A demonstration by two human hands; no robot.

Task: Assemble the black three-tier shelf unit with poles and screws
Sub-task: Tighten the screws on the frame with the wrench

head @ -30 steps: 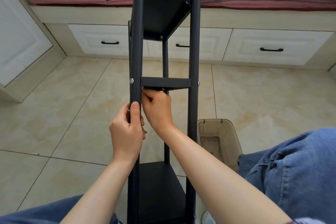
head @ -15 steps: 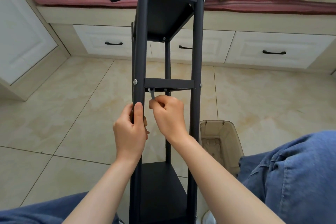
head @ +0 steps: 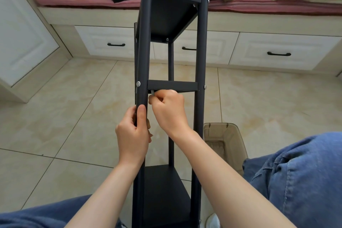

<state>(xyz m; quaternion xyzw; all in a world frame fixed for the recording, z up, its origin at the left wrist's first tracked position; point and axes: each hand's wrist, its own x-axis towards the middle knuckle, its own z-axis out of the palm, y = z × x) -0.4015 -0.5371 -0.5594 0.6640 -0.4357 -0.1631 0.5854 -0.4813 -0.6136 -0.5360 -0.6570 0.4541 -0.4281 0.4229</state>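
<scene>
Slightly higher now: right hand (head: 167, 109) has been brought up against the underside of the middle tier (head: 172, 85), left hand (head: 132, 135) kept wrapped round the front-left pole (head: 143, 52).

A small grey spanner (head: 152, 92) is pinched in the right hand, near the silver screw (head: 138, 83). The shelf unit (head: 166, 18) is stood on the tiled floor (head: 74, 107) between the knees: matte black, round poles, three tiers fitted. Probably light but stiff and tippy; best gripped on a pole near a joint, as smooth tube could be slid through.
</scene>
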